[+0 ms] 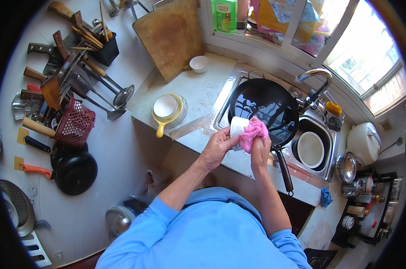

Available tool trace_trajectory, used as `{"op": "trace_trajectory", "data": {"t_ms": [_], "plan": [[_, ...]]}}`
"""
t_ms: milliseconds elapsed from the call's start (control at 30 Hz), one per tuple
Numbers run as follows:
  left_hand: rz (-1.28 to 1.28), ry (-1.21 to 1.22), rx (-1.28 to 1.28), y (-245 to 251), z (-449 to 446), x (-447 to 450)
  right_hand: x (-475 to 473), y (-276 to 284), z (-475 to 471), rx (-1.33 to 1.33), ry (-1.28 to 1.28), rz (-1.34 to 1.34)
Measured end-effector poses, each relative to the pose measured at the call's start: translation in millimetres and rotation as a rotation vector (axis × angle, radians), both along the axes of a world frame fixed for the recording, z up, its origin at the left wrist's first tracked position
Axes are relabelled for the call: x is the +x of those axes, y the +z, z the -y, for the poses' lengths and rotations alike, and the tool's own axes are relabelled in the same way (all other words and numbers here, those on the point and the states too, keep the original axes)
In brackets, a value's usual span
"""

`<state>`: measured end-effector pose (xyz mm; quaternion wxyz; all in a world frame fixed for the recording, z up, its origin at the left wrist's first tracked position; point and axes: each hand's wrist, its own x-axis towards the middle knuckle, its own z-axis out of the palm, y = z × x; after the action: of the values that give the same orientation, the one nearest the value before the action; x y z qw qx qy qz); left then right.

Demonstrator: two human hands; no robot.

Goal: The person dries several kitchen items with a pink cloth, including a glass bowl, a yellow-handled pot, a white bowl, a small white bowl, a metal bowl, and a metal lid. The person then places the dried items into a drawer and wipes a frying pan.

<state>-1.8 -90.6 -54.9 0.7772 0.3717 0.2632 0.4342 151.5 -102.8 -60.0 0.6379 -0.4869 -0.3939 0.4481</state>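
My left hand [219, 146] grips a small white cup or bowl [238, 126] by its side, over the counter's front edge. Bunched in my right hand [260, 148] is a pink cloth [253, 134], pressed against the cup's open end. Behind both hands a large black wok [264, 104] rests over the left sink basin, its dark handle [283, 169] pointing towards me. Liquid or a wet shine shows in the wok. To the left, a yellow-handled pan with a white bowl [165, 106] in it stands on the counter.
A white bowl [200, 64] and a wooden cutting board [172, 37] are at the back left. The chrome faucet [315, 79] rises behind the wok. A round white dish [310, 150] lies in the right basin. A blue cloth [326, 197] hangs at the counter's edge.
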Motion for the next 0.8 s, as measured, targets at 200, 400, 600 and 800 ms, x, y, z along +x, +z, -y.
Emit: {"op": "trace_trajectory", "data": {"t_ms": [200, 400, 600, 800], "plan": [[-0.065, -0.071, 0.011, 3.8, 7.7, -27.6, 17.0, -23.7, -17.1, -0.066, 0.05, 0.104], [-0.344, 0.025, 0.207, 27.6, -15.6, -83.1, 36.4, -44.2, -9.0, -0.121, -0.019, 0.034], [-1.366, 0.412, 0.565, 12.3, -74.1, -179.3, 50.5, -41.2, 29.0, -0.246, 0.137, -0.033], [-1.661, 0.438, 0.739, -38.7, -111.5, -227.5, 51.8, -59.0, 62.6, -0.39, 0.132, -0.039]]}}
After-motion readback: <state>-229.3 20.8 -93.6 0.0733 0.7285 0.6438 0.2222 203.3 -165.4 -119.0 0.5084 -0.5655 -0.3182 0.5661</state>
